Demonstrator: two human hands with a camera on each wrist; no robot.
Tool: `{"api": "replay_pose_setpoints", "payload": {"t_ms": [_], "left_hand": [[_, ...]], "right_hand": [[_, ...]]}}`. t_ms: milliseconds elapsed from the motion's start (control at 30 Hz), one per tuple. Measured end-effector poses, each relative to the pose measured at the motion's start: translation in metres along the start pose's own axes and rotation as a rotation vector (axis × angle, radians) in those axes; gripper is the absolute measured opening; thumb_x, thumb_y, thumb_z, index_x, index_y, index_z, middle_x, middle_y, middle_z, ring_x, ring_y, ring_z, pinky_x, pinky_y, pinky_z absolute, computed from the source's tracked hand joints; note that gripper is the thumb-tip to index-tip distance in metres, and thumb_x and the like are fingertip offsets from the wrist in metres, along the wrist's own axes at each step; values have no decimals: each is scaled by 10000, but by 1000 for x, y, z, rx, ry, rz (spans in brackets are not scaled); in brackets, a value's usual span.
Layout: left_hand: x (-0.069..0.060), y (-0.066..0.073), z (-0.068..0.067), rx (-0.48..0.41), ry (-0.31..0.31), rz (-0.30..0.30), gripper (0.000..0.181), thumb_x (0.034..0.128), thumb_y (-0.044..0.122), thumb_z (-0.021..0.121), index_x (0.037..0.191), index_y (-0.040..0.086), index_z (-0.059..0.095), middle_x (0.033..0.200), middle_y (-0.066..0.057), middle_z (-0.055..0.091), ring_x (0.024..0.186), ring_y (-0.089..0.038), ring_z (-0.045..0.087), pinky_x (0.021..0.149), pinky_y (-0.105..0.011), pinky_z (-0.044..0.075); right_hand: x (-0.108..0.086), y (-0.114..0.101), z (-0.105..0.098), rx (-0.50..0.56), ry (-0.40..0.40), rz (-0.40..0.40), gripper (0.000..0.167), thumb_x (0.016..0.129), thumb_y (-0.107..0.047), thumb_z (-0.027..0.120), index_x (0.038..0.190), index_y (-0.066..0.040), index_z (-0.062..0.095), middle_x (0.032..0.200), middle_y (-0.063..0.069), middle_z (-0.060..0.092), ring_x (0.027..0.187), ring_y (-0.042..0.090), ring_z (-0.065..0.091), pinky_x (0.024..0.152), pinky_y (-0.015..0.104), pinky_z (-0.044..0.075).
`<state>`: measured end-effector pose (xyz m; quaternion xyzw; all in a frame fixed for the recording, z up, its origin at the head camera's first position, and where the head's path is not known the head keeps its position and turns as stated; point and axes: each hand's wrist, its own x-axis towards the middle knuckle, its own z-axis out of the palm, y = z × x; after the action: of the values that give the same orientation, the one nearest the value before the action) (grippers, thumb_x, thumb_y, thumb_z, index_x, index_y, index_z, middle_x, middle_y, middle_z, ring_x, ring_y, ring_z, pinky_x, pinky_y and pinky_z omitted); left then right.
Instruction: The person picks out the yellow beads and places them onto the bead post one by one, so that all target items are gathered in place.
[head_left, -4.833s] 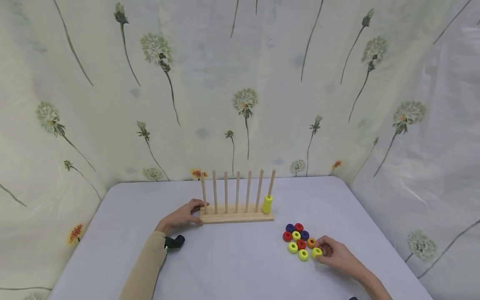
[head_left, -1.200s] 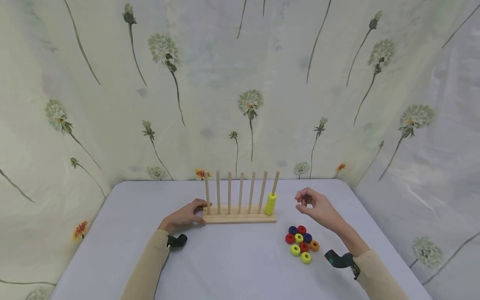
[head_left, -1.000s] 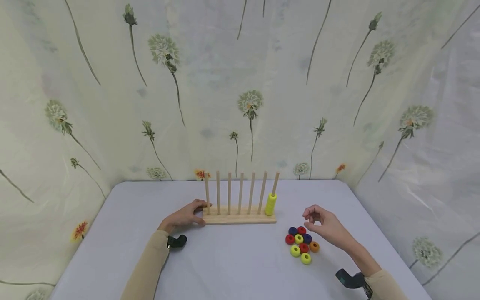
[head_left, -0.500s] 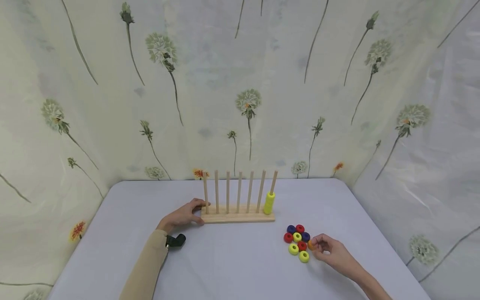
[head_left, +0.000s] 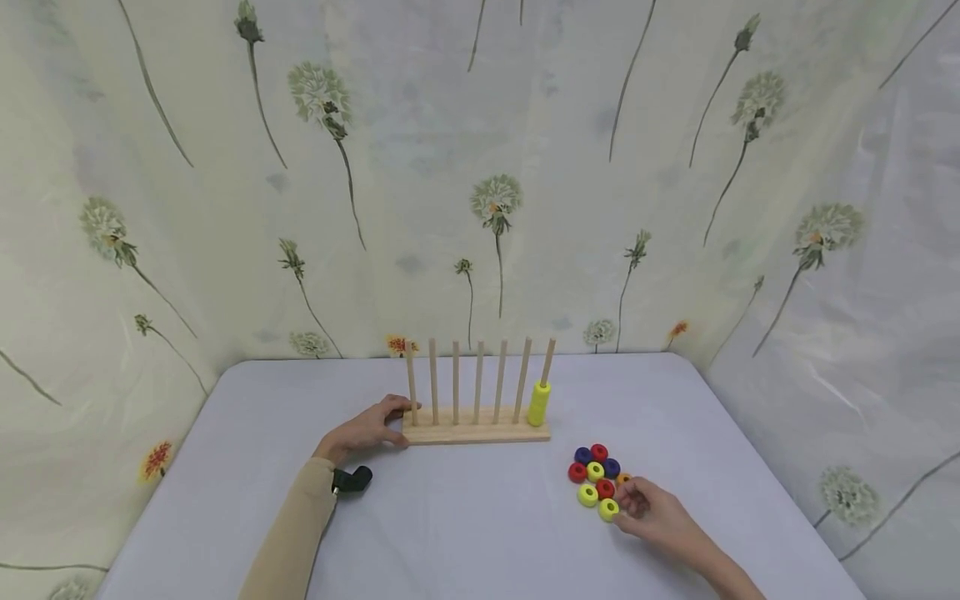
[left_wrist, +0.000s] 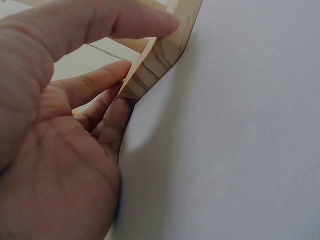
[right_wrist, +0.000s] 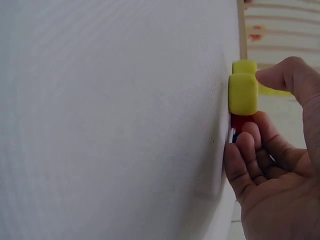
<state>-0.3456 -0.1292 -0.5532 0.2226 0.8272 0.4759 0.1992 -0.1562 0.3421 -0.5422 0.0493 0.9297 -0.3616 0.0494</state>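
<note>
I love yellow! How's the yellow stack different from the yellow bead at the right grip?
The stack is on a peg; the bead is on none. The stack is taller than the bead. The stack is untouched; the bead is at the right grip. Both are yellow.

Pale table [head_left: 450,533], dandelion-print sheet [head_left: 420,142] hanging behind

Pale wooden rack [head_left: 477,433], yellow stack [head_left: 538,405] at its right end
Right of the rack: red, yellow and dark-blue beads [head_left: 595,472], one orange bead [head_left: 622,479]; beneath it, pale lilac tabletop [head_left: 450,525]; behind it, whitish backdrop [head_left: 405,167] patterned with green dandelions [head_left: 496,193].
</note>
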Motion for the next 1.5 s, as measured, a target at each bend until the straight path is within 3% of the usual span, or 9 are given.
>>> {"api": "replay_pose_setpoints", "payload": {"t_ms": [233, 400, 833, 1100, 1333, 1500], "left_hand": [[0, 1, -1, 16, -7, 19, 677, 742, 135, 809, 1349, 109, 511, 1435, -123, 372, 1382, -338, 349, 1131, -494, 276], [0, 1, 0, 25, -8, 26, 688, 748, 140, 805, 1364, 99, 502, 1433, -127, 376, 1371, -334, 361, 1121, -484, 288], [2, 0, -1, -2, -2, -5, 697, 733, 144, 816, 1360, 124, 513, 1445, -112, 375, 1385, -329, 346, 1141, -494, 267], [3, -2, 0, -8, -3, 7, 704, 737, 140, 811, 1368, 99, 503, 1441, -120, 375, 1381, -337, 352, 1137, -496, 268], [2, -2, 1, -33, 2, -22, 727, 732, 155, 811, 1381, 106, 489, 1441, -96, 376, 1375, -307, 363, 1144, -485, 255], [1, -1, 0, -30, 4, -16, 723, 727, 151, 812, 1374, 101, 493, 1437, -109, 373, 1370, -311, 362, 1144, -482, 253]], "right_hand": [[6, -5, 5, -60, 19, -31, 411, 681, -171, 845, 986, -34, 607, 844, 7, 580, 763, 120, 515, 628, 196, 469], [8, -6, 8, -69, 13, 4, 413, 670, -177, 853, 980, -55, 608, 831, 1, 568, 765, 126, 502, 620, 195, 453], [9, -5, 9, -60, -2, 29, 379, 677, -128, 825, 979, -65, 604, 834, 10, 560, 779, 145, 498, 619, 213, 444], [7, -6, 6, -17, -19, 27, 361, 689, -126, 777, 998, -63, 601, 858, 11, 561, 788, 144, 491, 616, 217, 430], [8, -16, -8, 63, -13, -54, 303, 774, -107, 730, 1038, -80, 584, 910, 24, 559, 817, 128, 506, 661, 206, 440], [17, -36, -22, 51, 21, -124, 286, 817, -100, 698, 1070, -72, 568, 916, 38, 546, 869, 173, 522, 689, 233, 451]]}}
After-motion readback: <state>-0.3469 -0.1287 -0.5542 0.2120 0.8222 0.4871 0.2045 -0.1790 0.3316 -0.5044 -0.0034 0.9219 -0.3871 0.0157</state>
